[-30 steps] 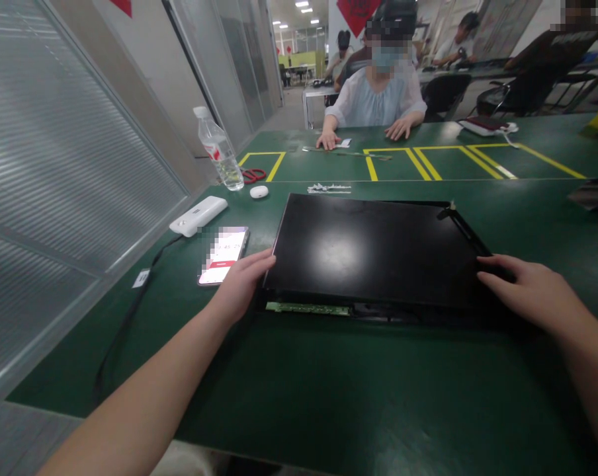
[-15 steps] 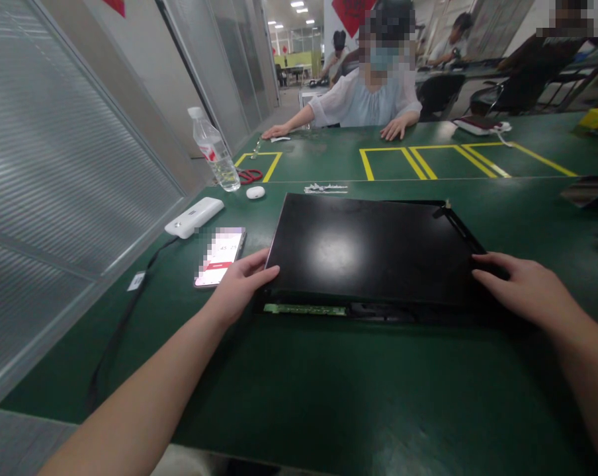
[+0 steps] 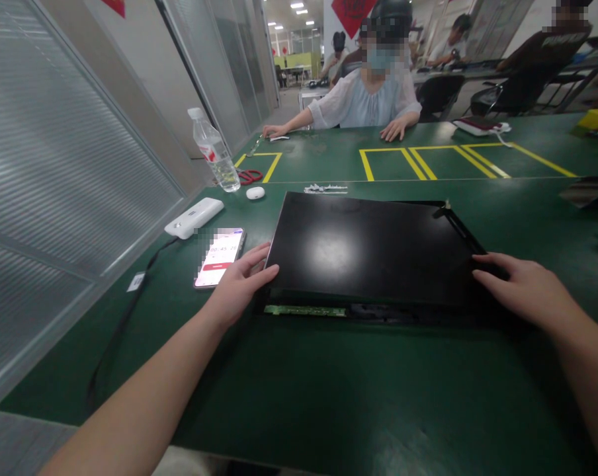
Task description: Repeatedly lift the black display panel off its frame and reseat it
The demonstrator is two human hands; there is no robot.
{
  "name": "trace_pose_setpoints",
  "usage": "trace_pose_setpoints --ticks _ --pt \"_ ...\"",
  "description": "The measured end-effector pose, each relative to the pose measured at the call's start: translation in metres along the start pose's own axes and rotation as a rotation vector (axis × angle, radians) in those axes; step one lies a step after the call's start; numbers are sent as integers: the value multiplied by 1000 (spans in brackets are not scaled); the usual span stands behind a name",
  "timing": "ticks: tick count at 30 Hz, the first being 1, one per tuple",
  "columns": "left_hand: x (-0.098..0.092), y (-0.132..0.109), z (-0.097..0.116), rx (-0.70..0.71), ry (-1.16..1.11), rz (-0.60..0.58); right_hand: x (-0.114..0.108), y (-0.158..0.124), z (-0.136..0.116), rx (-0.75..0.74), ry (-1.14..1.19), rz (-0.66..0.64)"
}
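Note:
A glossy black screen panel (image 3: 373,248) lies tilted over a black frame (image 3: 462,228), its left side raised. My left hand (image 3: 242,281) grips the panel's left edge, thumb on top and fingers behind. At the right edge, my right hand (image 3: 522,284) pinches the panel and perhaps the frame too; its fingertips are partly hidden. Along the near side of the frame, a green circuit board strip (image 3: 305,311) shows below the panel. What lies beneath the panel is hidden.
Left of the panel lie a phone (image 3: 218,258), a white power bank (image 3: 194,218) with a black strap, and a white earbud case (image 3: 255,193). A water bottle (image 3: 214,152) and red scissors (image 3: 250,176) stand farther back. Across the green table (image 3: 329,390) sits a person (image 3: 378,99).
My hands and the panel hold almost the same place; the panel's left side is very slightly higher. Across the table, the person's hand has shifted a little on a small clear item.

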State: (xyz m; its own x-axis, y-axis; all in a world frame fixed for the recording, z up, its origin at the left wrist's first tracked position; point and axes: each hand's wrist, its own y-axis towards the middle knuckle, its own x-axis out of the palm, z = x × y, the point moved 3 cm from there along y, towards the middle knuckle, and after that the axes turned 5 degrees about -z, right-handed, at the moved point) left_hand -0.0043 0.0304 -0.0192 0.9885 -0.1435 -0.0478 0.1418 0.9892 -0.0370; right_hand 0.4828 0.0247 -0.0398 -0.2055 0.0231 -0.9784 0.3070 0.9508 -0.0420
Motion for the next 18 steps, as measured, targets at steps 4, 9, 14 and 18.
trace_pose_setpoints --ticks 4,9,14,18 --pt "2 -1 3 35 -29 -16 -1 -1 -1 3 26 17" --pt "3 -2 4 113 -39 -34 -3 -2 -2 63 68 -27" --pt "5 -4 8 191 -55 -61 -3 0 1 98 184 13" --pt "7 -8 13 243 -48 -70 0 2 9 143 304 52"
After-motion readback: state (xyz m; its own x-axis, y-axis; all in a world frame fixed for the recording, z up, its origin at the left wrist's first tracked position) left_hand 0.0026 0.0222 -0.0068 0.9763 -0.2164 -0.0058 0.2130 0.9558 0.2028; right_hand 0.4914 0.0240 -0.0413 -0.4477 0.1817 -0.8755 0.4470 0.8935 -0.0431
